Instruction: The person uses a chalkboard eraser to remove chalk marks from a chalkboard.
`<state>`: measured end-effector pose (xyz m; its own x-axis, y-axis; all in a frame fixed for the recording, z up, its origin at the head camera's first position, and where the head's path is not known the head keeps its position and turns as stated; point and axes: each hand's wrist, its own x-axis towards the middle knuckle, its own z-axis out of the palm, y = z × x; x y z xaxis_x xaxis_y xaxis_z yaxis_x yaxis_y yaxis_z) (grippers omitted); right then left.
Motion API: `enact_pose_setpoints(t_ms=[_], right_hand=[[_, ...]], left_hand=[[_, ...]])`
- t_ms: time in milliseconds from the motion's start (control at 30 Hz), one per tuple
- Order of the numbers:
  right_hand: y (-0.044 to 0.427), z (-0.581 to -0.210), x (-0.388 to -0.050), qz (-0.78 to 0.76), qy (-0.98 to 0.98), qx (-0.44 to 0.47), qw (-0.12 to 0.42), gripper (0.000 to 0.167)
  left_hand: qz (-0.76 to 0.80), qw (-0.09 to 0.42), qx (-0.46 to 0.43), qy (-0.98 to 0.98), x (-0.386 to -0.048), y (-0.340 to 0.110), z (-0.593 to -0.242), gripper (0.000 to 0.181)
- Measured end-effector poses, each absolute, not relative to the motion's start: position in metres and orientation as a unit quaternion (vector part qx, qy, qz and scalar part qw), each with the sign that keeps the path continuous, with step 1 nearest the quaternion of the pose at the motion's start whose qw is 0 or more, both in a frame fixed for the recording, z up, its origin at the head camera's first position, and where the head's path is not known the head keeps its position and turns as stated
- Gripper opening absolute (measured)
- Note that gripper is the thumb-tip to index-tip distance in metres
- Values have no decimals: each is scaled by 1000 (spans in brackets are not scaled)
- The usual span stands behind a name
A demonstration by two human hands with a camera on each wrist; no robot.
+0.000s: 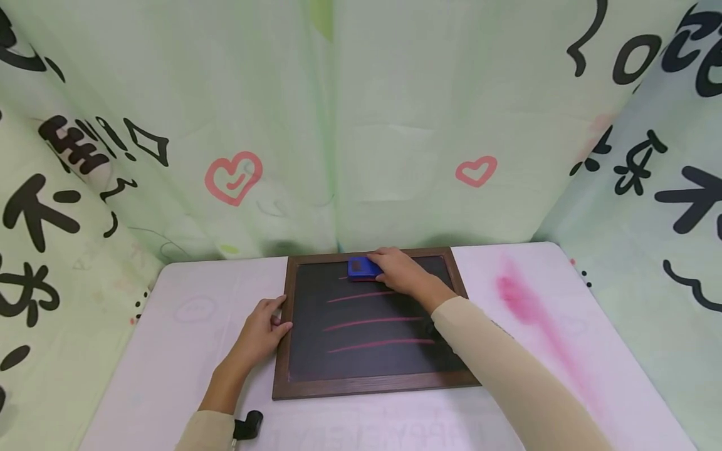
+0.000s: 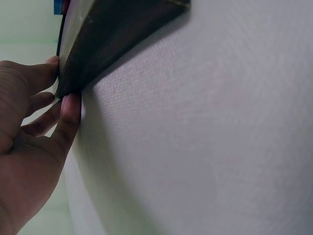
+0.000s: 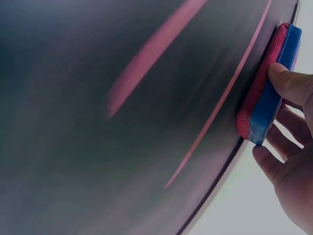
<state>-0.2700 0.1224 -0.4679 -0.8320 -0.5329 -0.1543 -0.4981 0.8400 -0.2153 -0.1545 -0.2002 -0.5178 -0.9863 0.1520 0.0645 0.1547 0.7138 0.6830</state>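
Observation:
A blackboard point(image 1: 361, 366) in a brown wooden frame lies on the table, with several pink lines drawn across it. My right hand point(image 1: 407, 274) grips a blue eraser point(image 1: 363, 269) at the board's top edge; in the right wrist view the eraser point(image 3: 269, 90) shows a red pad against the board, with the thumb of the hand point(image 3: 293, 142) on its side. My left hand point(image 1: 261, 333) holds the left side of the frame. In the left wrist view that hand point(image 2: 34, 132) pinches the frame's edge point(image 2: 107, 44) between thumb and fingers.
The white table point(image 1: 209, 300) carries a pink smear to the right of the board. Behind and on both sides hangs a pale green curtain point(image 1: 395, 94) with black characters and pink hearts. A small black object point(image 1: 248, 425) is at the left sleeve.

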Motion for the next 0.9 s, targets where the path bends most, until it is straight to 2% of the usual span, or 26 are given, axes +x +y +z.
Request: enact_pose_setpoints(t_ms=[533,900], right_hand=[[47,-473,-271,-24,951,-296,87,58],[13,-473,-261,-12,954,-291,67,56]], left_hand=[[-374,-8,-81,-924,-154,-201,-516,60],[-378,-22,-74,-923,-154,-200,-514,62]])
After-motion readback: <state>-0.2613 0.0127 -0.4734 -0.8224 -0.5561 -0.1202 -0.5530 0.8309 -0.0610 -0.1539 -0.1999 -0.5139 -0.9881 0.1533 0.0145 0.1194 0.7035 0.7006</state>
